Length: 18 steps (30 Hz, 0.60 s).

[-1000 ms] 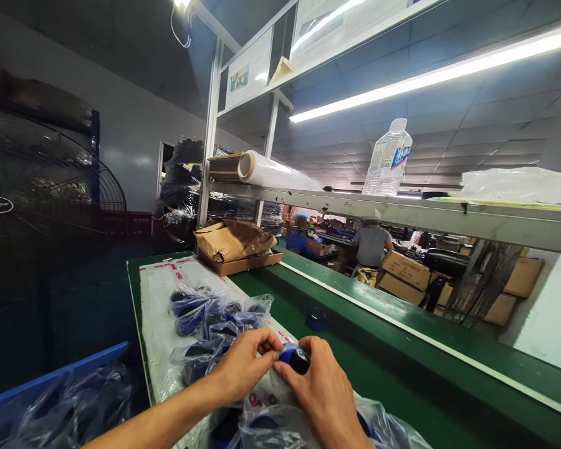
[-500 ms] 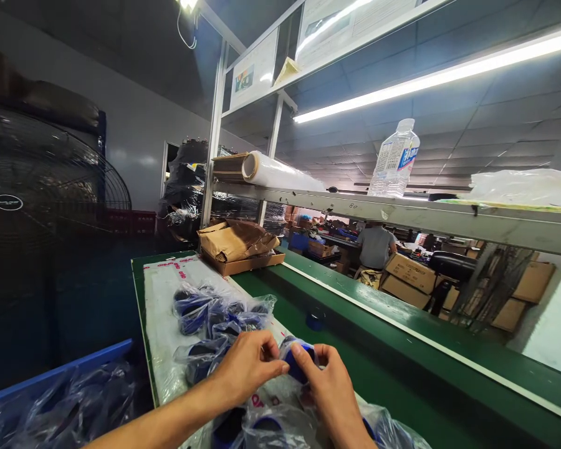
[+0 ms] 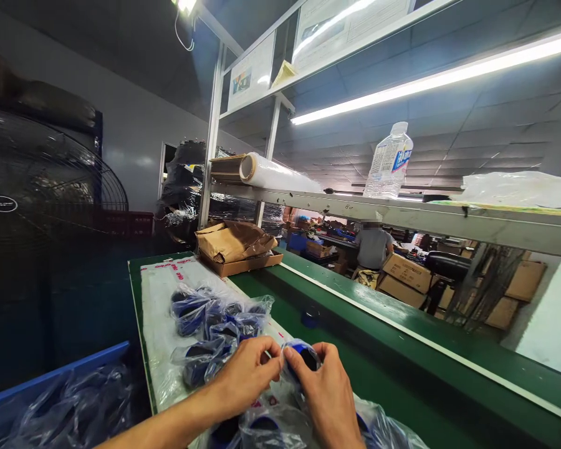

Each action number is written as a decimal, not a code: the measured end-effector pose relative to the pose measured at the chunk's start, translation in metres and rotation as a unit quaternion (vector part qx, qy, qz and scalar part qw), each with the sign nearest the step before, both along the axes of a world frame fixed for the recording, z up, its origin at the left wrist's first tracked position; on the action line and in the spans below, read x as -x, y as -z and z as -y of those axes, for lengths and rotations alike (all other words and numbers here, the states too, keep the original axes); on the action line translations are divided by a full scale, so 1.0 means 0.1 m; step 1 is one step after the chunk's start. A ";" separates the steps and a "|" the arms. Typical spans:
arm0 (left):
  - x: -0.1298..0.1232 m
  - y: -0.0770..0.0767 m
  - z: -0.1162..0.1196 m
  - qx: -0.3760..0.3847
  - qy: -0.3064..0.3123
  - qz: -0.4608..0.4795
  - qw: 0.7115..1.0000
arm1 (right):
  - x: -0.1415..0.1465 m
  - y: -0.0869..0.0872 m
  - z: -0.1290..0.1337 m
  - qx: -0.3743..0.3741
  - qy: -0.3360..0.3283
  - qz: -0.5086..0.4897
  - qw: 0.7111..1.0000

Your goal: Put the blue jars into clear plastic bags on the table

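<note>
My right hand [image 3: 326, 381] is wrapped round a blue ring-shaped part [image 3: 303, 353] with a dark centre, in clear plastic film. Beside it, my left hand [image 3: 250, 368] pinches the film at the part's left edge with thumb and forefinger. Several film-wrapped blue parts [image 3: 191, 310] lie on the white sheet beyond my left hand, and more wrapped parts [image 3: 265, 427] lie below my hands. A dark blue ring [image 3: 310, 317] sits alone on the green surface ahead.
A blue bin [image 3: 56, 371] holding plastic-wrapped items is at lower left. A cardboard tray [image 3: 229, 267] with brown paper stands at the far end of the green table [image 3: 378, 380]. Overhead, a shelf [image 3: 346, 207] carries a film roll and a bottle [image 3: 389, 163]. A person [image 3: 373, 246] is in the background.
The blue part in my right hand has tilted, so its dark centre now shows. My left fingers have moved slightly up and left, still at the film.
</note>
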State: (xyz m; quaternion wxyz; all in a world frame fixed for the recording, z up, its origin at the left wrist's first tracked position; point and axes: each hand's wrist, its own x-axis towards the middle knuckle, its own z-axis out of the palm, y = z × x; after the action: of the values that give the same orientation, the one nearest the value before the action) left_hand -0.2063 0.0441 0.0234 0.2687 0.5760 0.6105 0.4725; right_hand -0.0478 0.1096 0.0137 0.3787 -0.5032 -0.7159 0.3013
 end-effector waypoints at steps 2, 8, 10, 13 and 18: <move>0.01 0.02 -0.04 0.007 -0.013 0.011 1.000 | 0.01 0.00 -0.02 -0.006 -0.013 -0.001 1.000; 0.14 0.04 -0.13 0.032 -0.053 -0.011 0.998 | 0.04 0.13 -0.11 0.012 -0.099 -0.006 0.995; 0.17 0.04 -0.13 0.051 -0.059 -0.032 0.996 | 0.05 0.18 -0.13 0.030 -0.104 0.000 0.994; 0.16 0.02 -0.12 0.063 -0.066 -0.084 0.992 | 0.07 0.20 -0.13 0.023 -0.100 0.032 0.994; 0.16 0.01 -0.18 0.087 -0.057 -0.198 0.975 | 0.08 0.02 -0.12 -0.053 -0.060 0.158 0.984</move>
State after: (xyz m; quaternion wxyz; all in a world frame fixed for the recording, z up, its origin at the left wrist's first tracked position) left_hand -0.2223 0.0625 0.0224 0.1640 0.5965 0.7227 0.3083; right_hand -0.0559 0.1217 0.0119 0.2680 -0.4804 -0.8104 0.2017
